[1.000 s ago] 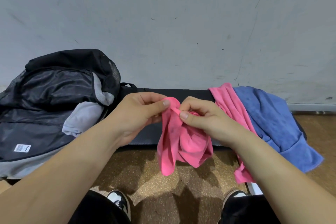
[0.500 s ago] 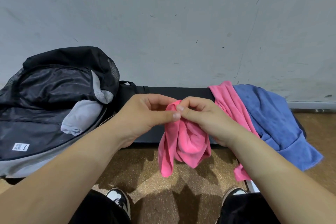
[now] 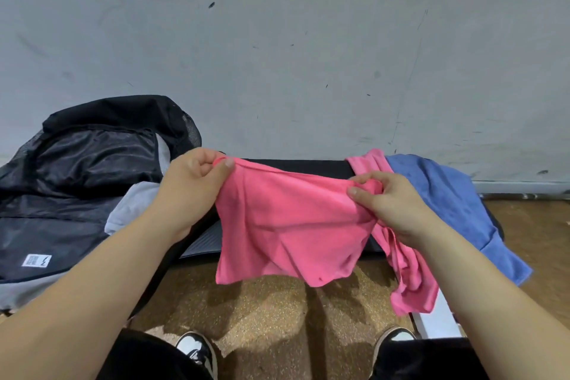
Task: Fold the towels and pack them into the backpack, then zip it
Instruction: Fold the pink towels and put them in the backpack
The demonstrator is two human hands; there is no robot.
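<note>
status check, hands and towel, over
Left hand and right hand each pinch a top corner of the pink towel, spread out, unfolded. Backpack lies open at left. Nothing in the way; second pink towel and blue towel heaped at right.

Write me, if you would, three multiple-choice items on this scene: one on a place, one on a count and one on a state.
1. On which side of the person does the backpack lie?
A. Left
B. Right
C. Between the shoes

2. How many pink towels are in view?
A. One
B. Two
C. Three

3. In what state is the held pink towel?
A. Folded into a small square
B. Packed in the backpack
C. Spread out between both hands

Answers:
1 A: it lies beyond the left hand, at the left edge of the view.
2 B: besides the held one, a second pink towel is draped beside the blue towel.
3 C: the left hand and the right hand pinch its top corners, set well apart.
</note>
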